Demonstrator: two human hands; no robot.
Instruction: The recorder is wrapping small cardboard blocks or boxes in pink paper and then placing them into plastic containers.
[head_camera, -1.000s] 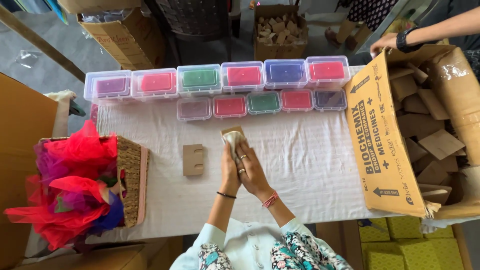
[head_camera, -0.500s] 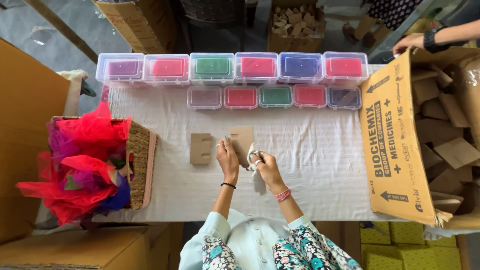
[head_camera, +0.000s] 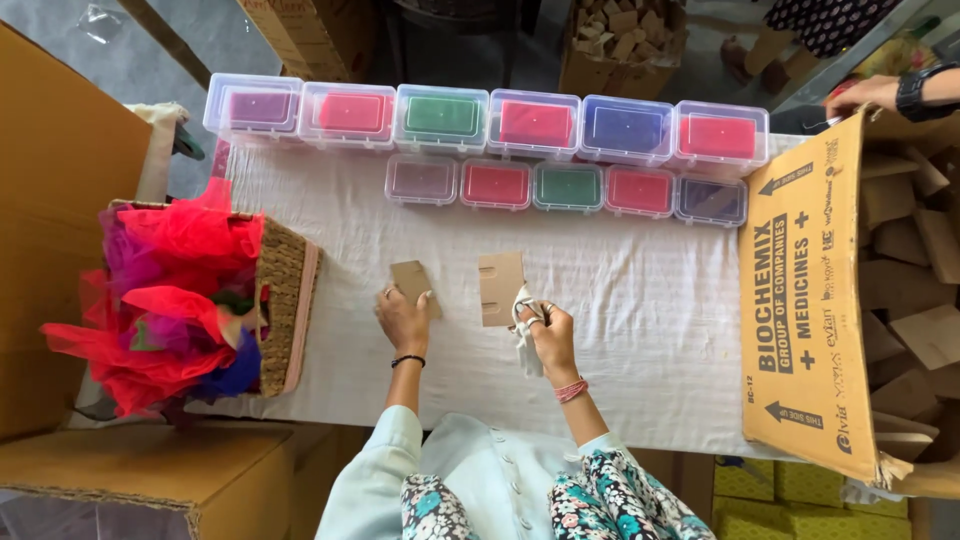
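left hand (head_camera: 403, 318): flat on left card (head_camera: 414, 287) | right hand (head_camera: 545, 332): holding white cloth (head_camera: 524, 330), right card (head_camera: 500, 288) at 11 o'clock | desk (head_camera: 650, 330)

So the surface (head_camera: 650, 300) has a white cloth over it. Along the far edge sits a row of six clear plastic boxes (head_camera: 485, 120), with five smaller boxes (head_camera: 568, 187) just nearer. On the left there's a wicker basket (head_camera: 285, 300) and in the middle two brown card pieces (head_camera: 500, 287) lying apart on the cloth
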